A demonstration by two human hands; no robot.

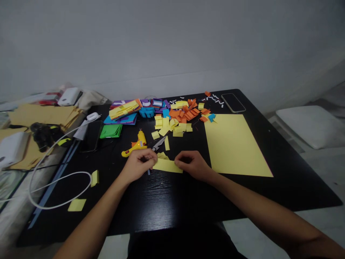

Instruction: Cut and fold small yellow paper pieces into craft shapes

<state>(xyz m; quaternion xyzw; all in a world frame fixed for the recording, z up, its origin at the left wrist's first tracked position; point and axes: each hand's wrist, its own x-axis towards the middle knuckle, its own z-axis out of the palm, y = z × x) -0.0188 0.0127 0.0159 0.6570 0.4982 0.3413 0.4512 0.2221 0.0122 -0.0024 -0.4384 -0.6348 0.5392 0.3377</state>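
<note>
A yellow paper strip (167, 165) is stretched between my two hands, low over the black table. My left hand (139, 163) pinches its left end, and my right hand (192, 164) pinches the right part. Just beyond my left hand lie scissors (159, 143), their handles hidden by my fingers. A yellow glue gun (138, 144) rests to the left of them. Small yellow paper pieces (174, 126) and orange ones (185, 113) are heaped farther back. On the right, a large yellow sheet (237, 147) lies flat.
A phone (233, 103) lies at the back right. Folded coloured papers (125, 109) and a green stack (111, 131) are at the back left. A white cable (88, 174) loops over the left side. Beyond the table's right edge is a white stool (309, 126).
</note>
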